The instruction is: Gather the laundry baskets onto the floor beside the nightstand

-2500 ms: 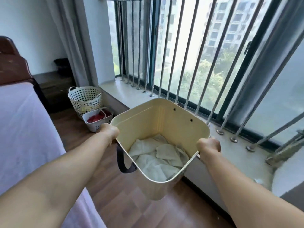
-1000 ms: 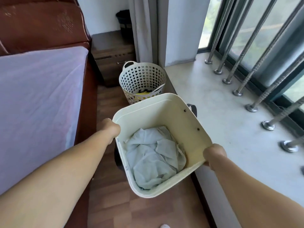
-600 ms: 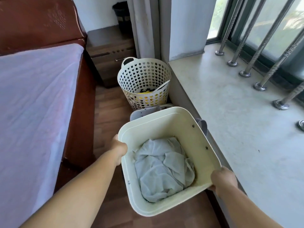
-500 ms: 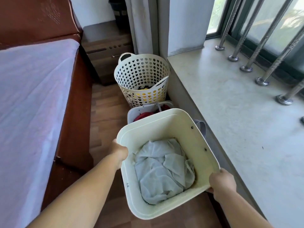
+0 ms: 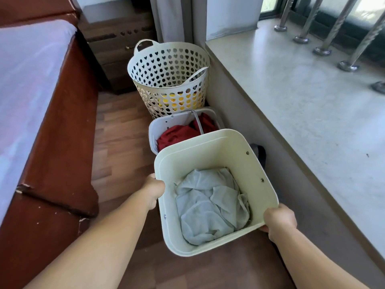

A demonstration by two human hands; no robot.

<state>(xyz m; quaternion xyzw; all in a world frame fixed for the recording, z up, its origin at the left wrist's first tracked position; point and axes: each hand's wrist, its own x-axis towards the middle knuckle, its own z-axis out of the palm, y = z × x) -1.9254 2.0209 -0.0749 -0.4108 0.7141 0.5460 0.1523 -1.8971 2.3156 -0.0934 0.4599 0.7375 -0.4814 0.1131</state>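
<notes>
Cream basket (image 5: 216, 151), smooth square plastic with pale crumpled cloth (image 5: 210, 205) inside, sits in our grip above the wood floor (image 5: 116, 142), left hand (image 5: 154, 189) clamped on its left rim and right hand (image 5: 278, 221) curled round the near right corner. We're just behind the small grey basket (image 5: 160, 127) of red clothes and the round heart-perforated basket (image 5: 168, 78) by the nightstand (image 5: 116, 44). Risk as we judge it: lowering too far forward lands it on the grey rim, or it scrapes the stone ledge (image 5: 302, 105).
</notes>
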